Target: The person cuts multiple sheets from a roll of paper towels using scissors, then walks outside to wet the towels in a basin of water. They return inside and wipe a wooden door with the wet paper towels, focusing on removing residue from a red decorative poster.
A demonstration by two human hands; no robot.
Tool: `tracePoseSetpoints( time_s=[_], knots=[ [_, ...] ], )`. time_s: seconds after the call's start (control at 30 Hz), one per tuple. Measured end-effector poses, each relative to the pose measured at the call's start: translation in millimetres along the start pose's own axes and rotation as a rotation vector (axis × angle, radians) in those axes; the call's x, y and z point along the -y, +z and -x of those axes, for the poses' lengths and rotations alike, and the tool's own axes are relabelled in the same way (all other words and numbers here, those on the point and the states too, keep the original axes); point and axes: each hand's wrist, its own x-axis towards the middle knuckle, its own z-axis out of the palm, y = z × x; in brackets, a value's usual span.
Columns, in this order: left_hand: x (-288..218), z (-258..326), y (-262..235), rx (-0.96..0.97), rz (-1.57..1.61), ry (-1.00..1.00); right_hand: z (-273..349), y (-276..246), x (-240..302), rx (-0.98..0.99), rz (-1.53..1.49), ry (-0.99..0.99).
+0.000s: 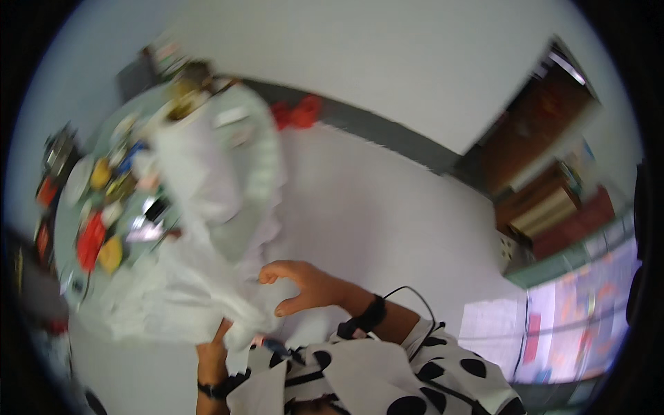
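Observation:
A long, thin white sheet (200,270) runs from a white roll-like bundle (197,166) on the round table toward my body; motion blur hides whether it is cloth or plastic. At its near end my left hand (213,351) is closed on the gathered sheet, with most of its fingers hidden behind the folds. My right hand (308,285) hovers just right of the sheet, open, thumb and curved fingers apart, holding nothing. A black band with a cable is on my right wrist.
The round pale-green table (266,131) carries a red item (90,242), yellow pieces (111,254), a dark phone-like object (155,209) and other clutter. Red bags (304,112) lie by the wall. A brown door (539,124) and wooden cabinet (543,214) are at right.

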Motion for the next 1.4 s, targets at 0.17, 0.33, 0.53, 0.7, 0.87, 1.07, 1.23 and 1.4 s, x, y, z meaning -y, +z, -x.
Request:
tracePoseSetpoints(
  time_s=[0.17,0.33,0.53,0.7,0.87,1.07,1.23,1.4],
  knots=[
    [-72.9,-14.9,162.7,0.792,0.172,-0.384,159.8,-109.2,6.0,-0.292,0.203,0.006],
    [-144.2,20.7,347.5,1.359,0.316,-0.268,296.3,-164.9,-29.3,-0.401,0.122,0.065],
    [-193.6,43.5,524.6,1.656,0.134,-0.318,451.6,-217.0,-46.7,-0.716,-0.420,0.155],
    [-213.1,60.1,660.8,1.602,0.365,-0.349,530.7,-271.7,-41.6,-0.924,-0.579,0.136],
    [-235.9,87.4,823.7,1.607,0.485,-0.330,583.7,-350.0,-45.9,-1.257,-0.664,0.047],
    [-254.9,202.2,1000.9,1.903,0.606,-0.592,683.7,-432.3,-57.0,-2.154,-0.419,0.131],
    [-266.2,299.4,1116.4,2.264,0.402,-0.327,822.4,-443.4,-39.9,-2.438,-0.431,0.040],
    [-287.1,311.3,1242.5,2.017,0.152,0.224,946.9,-518.1,-29.5,-2.287,-0.551,0.135]
  ],
)
